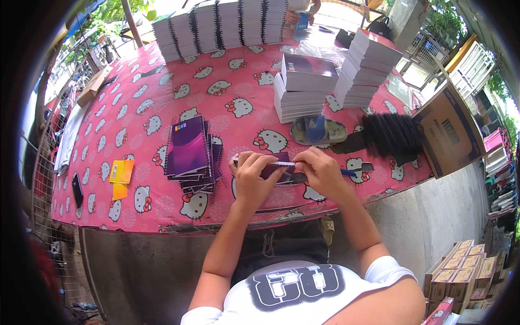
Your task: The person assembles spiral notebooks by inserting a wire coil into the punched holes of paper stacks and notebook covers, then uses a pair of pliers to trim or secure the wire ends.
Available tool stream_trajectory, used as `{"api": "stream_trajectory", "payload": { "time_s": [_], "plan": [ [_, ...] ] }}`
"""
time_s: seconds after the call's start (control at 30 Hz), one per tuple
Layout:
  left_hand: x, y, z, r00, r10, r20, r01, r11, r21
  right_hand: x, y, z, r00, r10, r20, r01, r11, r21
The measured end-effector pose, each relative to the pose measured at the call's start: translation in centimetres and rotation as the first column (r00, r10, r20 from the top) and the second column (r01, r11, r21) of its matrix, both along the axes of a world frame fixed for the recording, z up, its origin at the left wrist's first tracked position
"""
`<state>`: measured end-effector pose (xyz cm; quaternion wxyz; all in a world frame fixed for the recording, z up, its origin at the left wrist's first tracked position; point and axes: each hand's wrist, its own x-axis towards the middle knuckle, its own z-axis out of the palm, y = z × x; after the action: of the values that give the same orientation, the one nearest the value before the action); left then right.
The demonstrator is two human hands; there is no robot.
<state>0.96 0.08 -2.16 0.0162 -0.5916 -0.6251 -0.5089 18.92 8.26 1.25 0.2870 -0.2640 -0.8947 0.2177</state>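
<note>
Close to the table's front edge, a small purple notebook (pixel 272 170) is held between my two hands, its pale page edge turned up. My left hand (pixel 252 174) wraps round its left end, thumb and fingers closed on it. At the other end, the fingertips of my right hand (pixel 322 169) pinch the notebook's edge. Whether a coil runs through that edge is too small to tell. Left of my hands lies an uneven pile of purple spiral notebooks (pixel 187 145). Just right of my right hand are a blue-handled tool (pixel 348 173) and a heap of black binding coils (pixel 392 135).
A slipper (pixel 317 131) lies beyond my hands, before stacks of unbound books (pixel 306 97). Tall spiral-bound stacks (pixel 222 27) line the back. A cardboard box (pixel 449 132) leans at right. Yellow booklets (pixel 121 172) and a black phone (pixel 77 189) lie left. Another person's hand (pixel 292 16) shows behind.
</note>
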Motion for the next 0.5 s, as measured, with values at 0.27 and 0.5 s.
{"api": "stream_trajectory", "payload": {
  "time_s": [0.27,0.5],
  "plan": [
    [0.2,-0.1,0.3,1.000,-0.001,-0.005,0.001,1.000,-0.023,-1.5,-1.8,1.0,0.987,-0.155,-0.048,0.151,0.985,-0.078],
    [-0.3,-1.0,-0.3,0.998,-0.046,-0.033,0.046,0.999,0.012,3.6,7.2,0.4,0.966,-0.260,0.011,0.257,0.961,0.106]
  ]
}}
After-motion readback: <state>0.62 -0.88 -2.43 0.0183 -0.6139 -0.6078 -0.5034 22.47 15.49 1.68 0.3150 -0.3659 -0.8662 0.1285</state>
